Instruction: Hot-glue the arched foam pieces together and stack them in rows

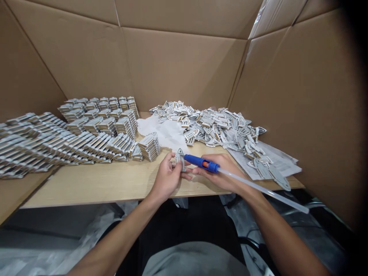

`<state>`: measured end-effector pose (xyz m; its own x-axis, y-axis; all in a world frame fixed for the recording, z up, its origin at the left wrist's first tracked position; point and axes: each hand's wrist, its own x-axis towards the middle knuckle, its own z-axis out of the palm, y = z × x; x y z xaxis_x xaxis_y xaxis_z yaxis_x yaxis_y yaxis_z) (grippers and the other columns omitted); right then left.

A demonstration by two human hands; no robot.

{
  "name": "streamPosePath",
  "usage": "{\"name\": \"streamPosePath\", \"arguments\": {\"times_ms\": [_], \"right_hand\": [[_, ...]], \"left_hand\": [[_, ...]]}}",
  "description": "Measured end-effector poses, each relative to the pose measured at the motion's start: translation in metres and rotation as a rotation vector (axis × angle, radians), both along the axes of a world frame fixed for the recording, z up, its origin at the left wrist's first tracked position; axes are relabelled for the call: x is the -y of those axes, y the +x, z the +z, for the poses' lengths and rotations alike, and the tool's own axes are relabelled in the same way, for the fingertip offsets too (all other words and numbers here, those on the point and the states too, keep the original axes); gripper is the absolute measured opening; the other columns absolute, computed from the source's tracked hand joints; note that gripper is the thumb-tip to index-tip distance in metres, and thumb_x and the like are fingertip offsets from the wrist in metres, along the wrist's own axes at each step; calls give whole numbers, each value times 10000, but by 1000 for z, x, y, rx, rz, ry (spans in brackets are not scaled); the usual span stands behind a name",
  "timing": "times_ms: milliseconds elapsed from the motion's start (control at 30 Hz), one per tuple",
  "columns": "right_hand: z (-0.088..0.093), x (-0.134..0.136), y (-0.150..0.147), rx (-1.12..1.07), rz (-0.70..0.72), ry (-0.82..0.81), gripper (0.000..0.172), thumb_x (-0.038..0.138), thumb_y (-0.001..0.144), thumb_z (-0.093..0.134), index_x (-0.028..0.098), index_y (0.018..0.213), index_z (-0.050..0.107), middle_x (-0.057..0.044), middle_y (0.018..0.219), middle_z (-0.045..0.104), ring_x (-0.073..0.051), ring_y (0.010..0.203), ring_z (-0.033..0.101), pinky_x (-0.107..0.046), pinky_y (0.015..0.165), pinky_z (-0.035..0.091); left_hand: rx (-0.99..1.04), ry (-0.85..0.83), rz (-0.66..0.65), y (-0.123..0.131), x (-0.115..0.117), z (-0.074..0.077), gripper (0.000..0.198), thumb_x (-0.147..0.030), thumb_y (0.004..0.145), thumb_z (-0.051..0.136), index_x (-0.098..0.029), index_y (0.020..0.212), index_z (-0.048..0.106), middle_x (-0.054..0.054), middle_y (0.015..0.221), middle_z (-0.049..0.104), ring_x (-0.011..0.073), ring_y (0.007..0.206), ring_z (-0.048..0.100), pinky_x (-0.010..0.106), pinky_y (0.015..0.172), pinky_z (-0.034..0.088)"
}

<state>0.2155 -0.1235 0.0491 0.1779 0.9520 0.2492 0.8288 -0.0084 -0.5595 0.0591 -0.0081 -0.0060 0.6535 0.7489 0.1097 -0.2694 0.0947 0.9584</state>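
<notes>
My left hand (166, 176) pinches a small grey pointed flat piece (180, 158) upright just above the wooden table's (100, 184) front edge. My right hand (221, 172) grips a blue pen-like tool (199, 162) with an orange band; its tip touches the grey piece. A clear tube (264, 191) runs from the tool's back end over my right forearm and off the table.
Neat stacks of the same grey pieces (94, 126) cover the table's left and back. A loose heap of pieces (215, 126) lies at the right on white sheets (276, 163). A white cloth (163, 132) lies between. Cardboard walls (178, 65) enclose the table.
</notes>
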Motion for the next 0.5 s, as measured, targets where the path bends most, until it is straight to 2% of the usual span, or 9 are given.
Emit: {"name": "streamPosePath", "arguments": {"times_ms": [133,233,400,500], "right_hand": [[4,3,-3,8,-3,-7,472,599,935,684,192,698,651,11,612,594,-147,574,502,-275,565,363],[6,5,-7,-39,-6,-27,463,587,957,659,178,743,695,0,665,660,-159,623,580,-260,586,398],[2,8,-23,-100,-9,-1,402,538,990,631,187,841,760,-43,765,756,-214,719,697,-270,639,471],[-3,9,-31,-45,-23,40,337,488,987,650,194,885,777,-78,807,772,-240,737,721,-286,659,491]], "left_hand": [[-44,79,50,-1,3,-1,459,-485,848,766,-225,1064,456,26,838,737,200,622,754,221,508,523],[-84,155,61,-2,5,-1,415,-503,886,725,-232,1063,465,0,779,693,177,584,717,206,482,479],[-168,360,132,-7,2,-1,218,-397,965,633,-232,1014,500,-76,602,531,107,454,525,182,446,365],[-206,419,149,-7,1,-3,177,-373,992,600,-226,1018,506,-60,630,569,100,473,511,181,447,328]]}}
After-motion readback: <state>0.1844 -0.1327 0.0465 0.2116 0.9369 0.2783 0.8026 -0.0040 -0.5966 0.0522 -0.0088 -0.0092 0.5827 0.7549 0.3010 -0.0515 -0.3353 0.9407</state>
